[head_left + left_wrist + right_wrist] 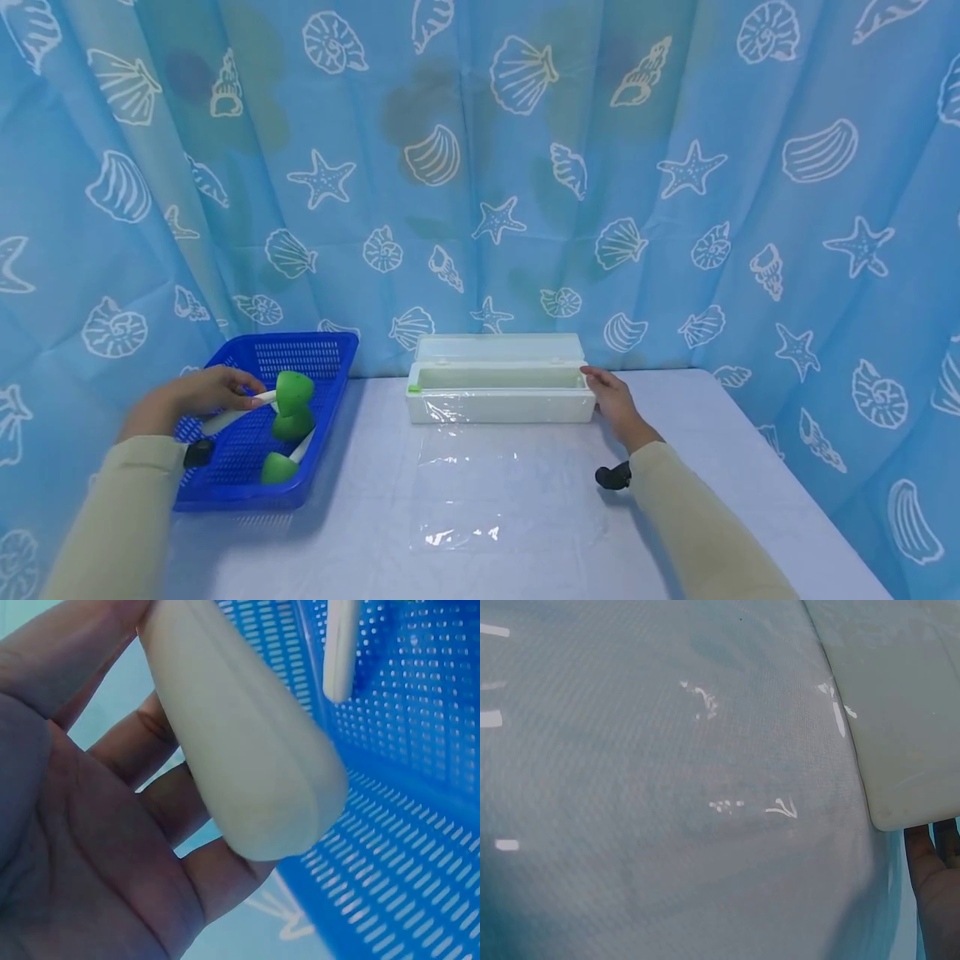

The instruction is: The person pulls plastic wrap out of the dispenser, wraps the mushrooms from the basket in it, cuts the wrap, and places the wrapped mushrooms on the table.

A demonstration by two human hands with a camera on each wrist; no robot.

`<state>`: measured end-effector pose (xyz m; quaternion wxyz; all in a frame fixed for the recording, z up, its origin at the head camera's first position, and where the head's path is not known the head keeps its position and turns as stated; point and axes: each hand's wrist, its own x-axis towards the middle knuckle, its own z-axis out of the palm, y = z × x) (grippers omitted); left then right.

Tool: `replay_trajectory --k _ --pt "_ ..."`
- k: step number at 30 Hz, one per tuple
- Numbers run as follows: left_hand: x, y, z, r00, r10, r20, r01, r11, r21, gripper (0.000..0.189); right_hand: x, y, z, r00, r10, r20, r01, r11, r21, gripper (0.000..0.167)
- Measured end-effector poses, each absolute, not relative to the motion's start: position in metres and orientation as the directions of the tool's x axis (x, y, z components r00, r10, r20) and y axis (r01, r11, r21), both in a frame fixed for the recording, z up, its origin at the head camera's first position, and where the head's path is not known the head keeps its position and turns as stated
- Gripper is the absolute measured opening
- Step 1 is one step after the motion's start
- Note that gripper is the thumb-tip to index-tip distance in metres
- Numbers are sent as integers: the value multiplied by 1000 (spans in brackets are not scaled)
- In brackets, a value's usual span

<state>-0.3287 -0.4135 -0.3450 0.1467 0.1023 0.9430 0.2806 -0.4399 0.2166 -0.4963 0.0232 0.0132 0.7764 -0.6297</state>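
Note:
My left hand (213, 392) pinches the white handle (240, 742) of a utensil over the blue basket. The utensil's rounded green head (295, 390) points right, overlapping another green head (292, 425) in the head view. A third green head (279, 468), with a white handle, lies lower in the basket. At the right end of a long white cling film dispenser (498, 407), my right hand (615, 404) grips the corner; fingers (930, 862) show by that end in the right wrist view. The dispenser's translucent lid (498, 347) stands raised, and clear film (480, 492) stretches from its front across the table.
The blue perforated basket (311, 354) stands at the left of the white-covered table (675, 517). A small green piece (414, 389) sits at the dispenser's front left corner. Behind everything hangs a blue shell-patterned curtain (465, 208), close to the table's back edge.

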Motion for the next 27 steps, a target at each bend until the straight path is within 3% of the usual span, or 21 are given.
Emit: replay_trajectory --k 14,27 --pt "-333 -381 -355 -945 304 -123 206 841 501 18 -443 217 -499 -999 -4 -46 44 215 -976 45" --pt "-335 -341 -354 -958 282 -47 222 838 498 25 -444 217 -501 -999 -13 -45 42 185 -982 45"
